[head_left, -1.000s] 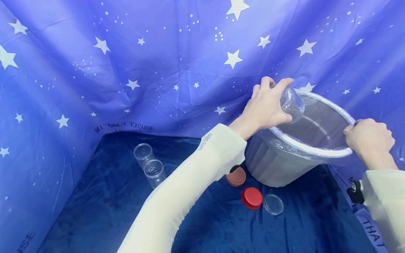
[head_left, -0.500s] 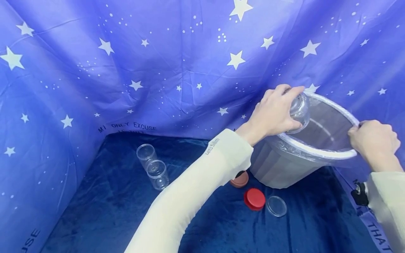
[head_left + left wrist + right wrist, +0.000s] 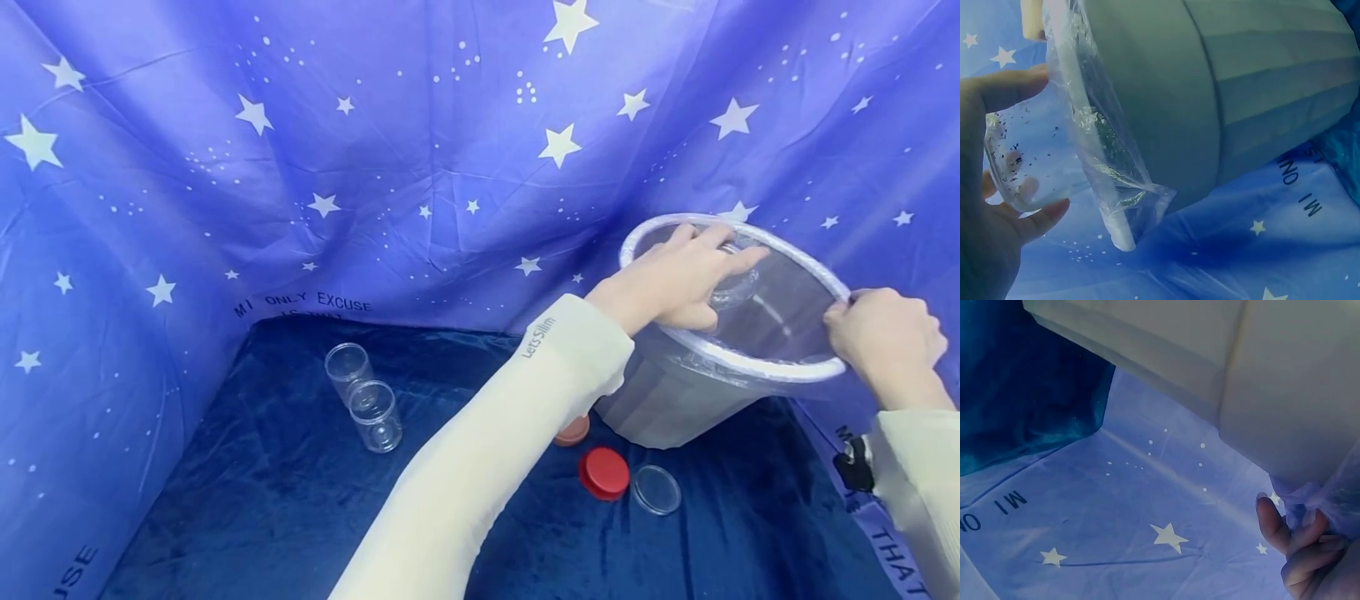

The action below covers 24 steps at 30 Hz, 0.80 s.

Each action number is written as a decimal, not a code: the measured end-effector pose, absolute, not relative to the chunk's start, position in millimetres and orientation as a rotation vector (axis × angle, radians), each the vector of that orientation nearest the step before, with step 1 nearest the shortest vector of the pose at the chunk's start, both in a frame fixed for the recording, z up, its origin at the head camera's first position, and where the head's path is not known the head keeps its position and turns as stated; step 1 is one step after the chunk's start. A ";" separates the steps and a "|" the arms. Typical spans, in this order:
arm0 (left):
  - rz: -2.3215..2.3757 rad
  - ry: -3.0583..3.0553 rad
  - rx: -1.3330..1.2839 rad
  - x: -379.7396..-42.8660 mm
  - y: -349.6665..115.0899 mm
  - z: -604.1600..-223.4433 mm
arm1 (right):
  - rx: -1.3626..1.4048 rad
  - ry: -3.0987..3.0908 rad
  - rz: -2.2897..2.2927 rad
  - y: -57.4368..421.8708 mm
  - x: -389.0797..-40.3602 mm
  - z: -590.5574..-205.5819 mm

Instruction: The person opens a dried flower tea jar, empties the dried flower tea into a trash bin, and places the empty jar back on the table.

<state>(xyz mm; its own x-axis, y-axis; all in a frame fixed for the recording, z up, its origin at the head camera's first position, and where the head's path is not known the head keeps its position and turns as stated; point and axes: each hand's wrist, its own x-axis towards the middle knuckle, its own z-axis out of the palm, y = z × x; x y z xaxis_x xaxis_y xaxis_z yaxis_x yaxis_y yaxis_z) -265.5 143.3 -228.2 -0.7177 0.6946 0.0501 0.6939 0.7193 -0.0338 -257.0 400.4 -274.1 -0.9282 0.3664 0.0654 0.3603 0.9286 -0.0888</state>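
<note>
My left hand (image 3: 678, 279) holds a clear plastic jar (image 3: 737, 287) on its side at the mouth of a grey trash bin (image 3: 667, 400). In the left wrist view, thumb and fingers span the jar (image 3: 1038, 153), and small dark specks cling to its inside. Its open end lies behind the bin's lined rim there. My right hand (image 3: 888, 333) grips the opposite side of the rim, over the clear plastic liner (image 3: 720, 358), and the bin leans to the right. The right wrist view shows curled fingers (image 3: 1300, 550) at the liner's edge.
Two clear jars (image 3: 377, 421) stand without lids on the dark blue cloth (image 3: 247, 517) at left. Near the bin's base lie a red lid (image 3: 606, 472), a brownish-orange lid (image 3: 572, 431) and a clear lid (image 3: 657, 490). A starry purple curtain (image 3: 420, 150) hangs behind.
My left hand has moved right and down with the jar, from above the near-left rim to inside the bin's mouth. The right hand keeps its grip on the rim.
</note>
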 end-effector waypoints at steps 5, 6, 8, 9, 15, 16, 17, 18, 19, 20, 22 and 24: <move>0.073 -2.897 -1.153 -260.3 145.5 -231.7 | -0.580 -3.005 0.111 398.4 -257.7 -274.8; 0.083 -2.890 -1.154 -259.8 145.2 -232.4 | -0.585 -3.005 0.105 398.3 -257.8 -274.6; 0.087 -2.863 -1.153 -259.1 144.4 -233.7 | -0.584 -3.001 0.110 398.5 -257.9 -274.3; 0.092 -2.846 -1.155 -259.0 143.5 -234.7 | -0.584 -3.000 0.117 398.6 -257.9 -274.5; 0.066 -2.665 -1.190 -258.3 135.1 -245.6 | -0.575 -2.973 0.187 396.5 -257.0 -274.6; 0.045 -2.630 -1.185 -258.3 133.4 -247.2 | -0.566 -2.969 0.194 396.5 -256.9 -274.3; 0.022 -2.581 -1.176 -258.6 131.7 -248.6 | -0.562 -2.967 0.189 396.1 -256.8 -273.8; -0.001 -2.536 -1.165 -258.7 130.1 -249.4 | -0.564 -2.971 0.178 395.7 -256.8 -273.4; -0.021 -2.500 -1.150 -259.0 128.5 -249.7 | -0.565 -2.973 0.173 395.3 -256.7 -273.1; -0.041 -2.470 -1.136 -259.0 127.0 -249.3 | -0.557 -2.970 0.171 396.3 -257.5 -273.8; -0.066 -2.440 -1.109 -259.5 124.7 -246.4 | -0.543 -2.969 0.166 397.5 -258.3 -274.6; -0.075 -2.469 -1.079 -260.0 123.1 -241.5 | -0.539 -2.970 0.163 398.2 -259.1 -275.6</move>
